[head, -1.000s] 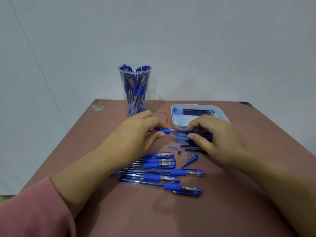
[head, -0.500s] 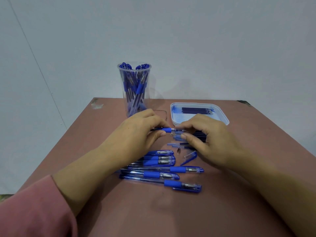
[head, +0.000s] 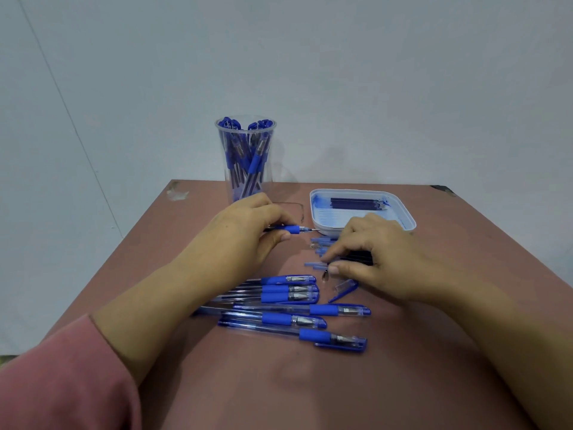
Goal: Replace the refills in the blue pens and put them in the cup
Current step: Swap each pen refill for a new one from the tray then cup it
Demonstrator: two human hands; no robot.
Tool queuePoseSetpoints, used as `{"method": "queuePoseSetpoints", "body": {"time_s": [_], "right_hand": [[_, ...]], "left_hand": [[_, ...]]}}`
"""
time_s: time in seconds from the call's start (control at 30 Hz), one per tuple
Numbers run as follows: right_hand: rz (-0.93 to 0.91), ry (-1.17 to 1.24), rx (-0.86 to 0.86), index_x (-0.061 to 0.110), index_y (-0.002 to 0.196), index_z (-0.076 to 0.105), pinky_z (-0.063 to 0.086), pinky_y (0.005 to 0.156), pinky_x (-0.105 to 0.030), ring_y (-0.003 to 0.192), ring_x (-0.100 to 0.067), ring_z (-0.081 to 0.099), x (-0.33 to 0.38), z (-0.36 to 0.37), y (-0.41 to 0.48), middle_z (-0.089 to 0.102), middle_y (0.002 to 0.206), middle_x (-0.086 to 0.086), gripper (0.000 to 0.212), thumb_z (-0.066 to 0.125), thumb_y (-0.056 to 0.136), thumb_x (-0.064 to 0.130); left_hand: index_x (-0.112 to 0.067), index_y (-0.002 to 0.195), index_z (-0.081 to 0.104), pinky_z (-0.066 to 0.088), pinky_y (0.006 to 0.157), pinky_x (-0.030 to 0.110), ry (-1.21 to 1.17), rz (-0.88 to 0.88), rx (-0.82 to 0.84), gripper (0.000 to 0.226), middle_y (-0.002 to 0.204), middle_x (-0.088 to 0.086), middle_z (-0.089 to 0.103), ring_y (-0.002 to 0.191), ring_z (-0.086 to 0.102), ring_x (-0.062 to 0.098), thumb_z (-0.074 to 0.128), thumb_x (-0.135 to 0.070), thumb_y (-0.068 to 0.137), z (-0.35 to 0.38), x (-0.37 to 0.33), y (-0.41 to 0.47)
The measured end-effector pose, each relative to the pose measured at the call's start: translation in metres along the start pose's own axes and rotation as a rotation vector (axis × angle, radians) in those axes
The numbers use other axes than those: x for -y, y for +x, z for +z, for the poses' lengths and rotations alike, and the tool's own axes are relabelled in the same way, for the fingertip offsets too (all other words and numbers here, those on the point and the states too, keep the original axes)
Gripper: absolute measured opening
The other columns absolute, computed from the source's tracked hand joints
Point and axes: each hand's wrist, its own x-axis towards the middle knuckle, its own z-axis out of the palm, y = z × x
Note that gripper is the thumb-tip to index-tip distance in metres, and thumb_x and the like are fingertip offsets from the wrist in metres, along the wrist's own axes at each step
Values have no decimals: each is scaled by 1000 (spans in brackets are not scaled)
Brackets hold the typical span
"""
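Blue and clear, the pen [head: 291, 229] was gripped in the curled fingers of the left hand [head: 248, 231]. It was held low over the brown table [head: 310, 383], between the cup [head: 245, 156] and the white tray [head: 406, 217], with its thin silver tip sticking out to the right. Half a second before, the right hand [head: 381, 259] had been right up at that tip. Now it had let go and moved down to the pile of loose refills [head: 356, 257], with its fingertips bent over them. I could not tell if it was pinching anything yet. That probably meant the pen's new refill was in, and the hand was going for the next bit, maybe the cap [head: 344, 288] lying just beside its thumb. The pen had no cap on, so it did not look ready for the cup. The cup already stood full of blue pens. Six capped pens [head: 288, 288] lay in a row near the person, waiting.
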Motion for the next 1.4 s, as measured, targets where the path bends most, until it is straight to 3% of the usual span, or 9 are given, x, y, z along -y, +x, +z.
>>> {"method": "queuePoseSetpoints", "body": {"time_s": [0.13,0.3,0.43,0.6,0.73,0.9,1.03,1.23,1.4], "right_hand": [[-5,-24,110,46,101,69,35,89,-33,95,-4,41,6,-6,4,51,88,21,21,66,81,51],[-34,-41,132,43,97,71,33,82,-21,92,2,40,11,-4,7,50,83,22,14,67,83,46],[43,176,10,39,86,67,44,68,-12,79,1,60,12,-8,3,67,78,15,11,69,86,28],[31,263,-223,39,83,60,49,73,-13,80,-2,65,9,-6,0,67,86,21,30,70,84,10],[30,281,-301,41,82,59,45,77,-9,85,2,65,14,-4,1,66,89,23,32,71,83,10],[-2,319,-279,43,84,60,49,80,-13,88,1,66,19,-1,2,68,90,22,31,71,84,14],[-13,351,-275,44,85,60,48,78,-10,89,3,65,24,1,2,67,92,24,31,69,85,14],[48,398,-339,40,95,59,47,77,-9,91,1,65,18,-2,0,67,94,23,29,71,84,16],[2,380,-370,33,90,64,47,81,-11,91,0,65,19,-5,-2,67,95,21,23,71,84,12]], "left_hand": [[-23,105,70,45,77,24,4,0,1,16,95,-8,57,83,54,9,65,-26,91,1,-1,0],[-24,105,70,45,76,24,8,-2,-4,15,96,-7,58,83,54,9,65,-25,90,2,-1,0],[-25,106,70,44,76,23,3,-3,2,16,96,-8,58,84,54,8,64,-27,91,1,0,0],[-26,107,69,48,79,24,-7,-5,11,18,97,-9,57,85,55,6,62,-29,91,1,1,0],[-26,107,69,48,78,22,-32,10,7,18,96,-11,57,84,55,5,61,-31,91,0,-2,-1],[-26,108,69,47,78,19,-50,39,7,20,93,-15,53,84,54,3,59,-33,92,0,-9,-2],[-28,107,68,43,76,12,-75,68,18,36,90,-23,47,84,51,-2,44,-48,90,1,-14,-3],[-25,109,69,43,75,11,-53,26,-38,23,94,-14,54,82,53,3,56,-33,92,-1,-8,-2],[-24,109,69,41,75,10,-48,30,-31,21,94,-15,53,83,52,1,57,-32,92,-2,-9,-2]]}}
